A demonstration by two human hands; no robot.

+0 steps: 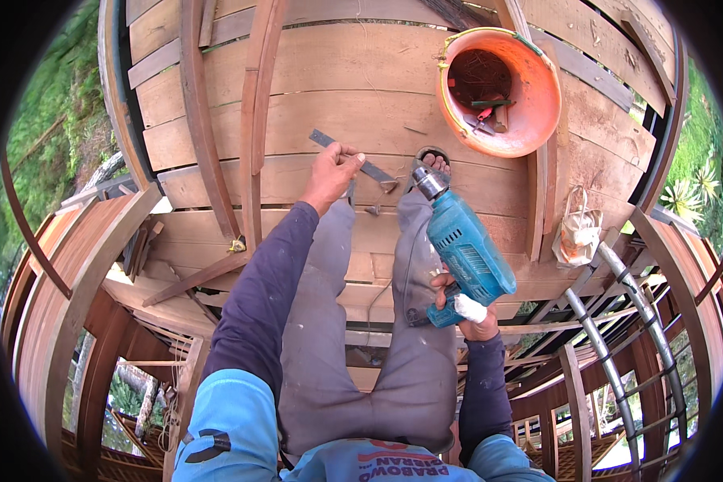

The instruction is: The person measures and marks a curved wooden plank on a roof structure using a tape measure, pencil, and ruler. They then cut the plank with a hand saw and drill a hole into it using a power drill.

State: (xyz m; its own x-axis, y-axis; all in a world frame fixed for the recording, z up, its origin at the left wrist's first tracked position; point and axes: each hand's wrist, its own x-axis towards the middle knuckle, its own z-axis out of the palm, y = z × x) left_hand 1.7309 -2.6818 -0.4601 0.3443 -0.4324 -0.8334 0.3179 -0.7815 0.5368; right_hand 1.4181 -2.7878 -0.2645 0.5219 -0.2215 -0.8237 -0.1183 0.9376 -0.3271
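My right hand (480, 321) is wrapped round the handle of a blue-green power drill (467, 245), over my right thigh. Its metal chuck points forward and slightly left, and I cannot make out a bit in it. Something white (468, 308) covers part of that hand's thumb or finger. Reaching forward, my left hand (335, 175) is closed on a flat grey metal strip (375, 172), which sticks out on both sides of the fist. The strip slants above the plank floor (321, 112), with a small brownish piece at its near right end.
An orange bucket (530, 120) with tools and scraps stands ahead right. A pale bag (578, 233) lies near a metal ladder (618, 353) at the right. Long timbers (257, 88) lie on the planks at the left. Curved wooden rails (96, 297) flank both sides, and gaps open below me.
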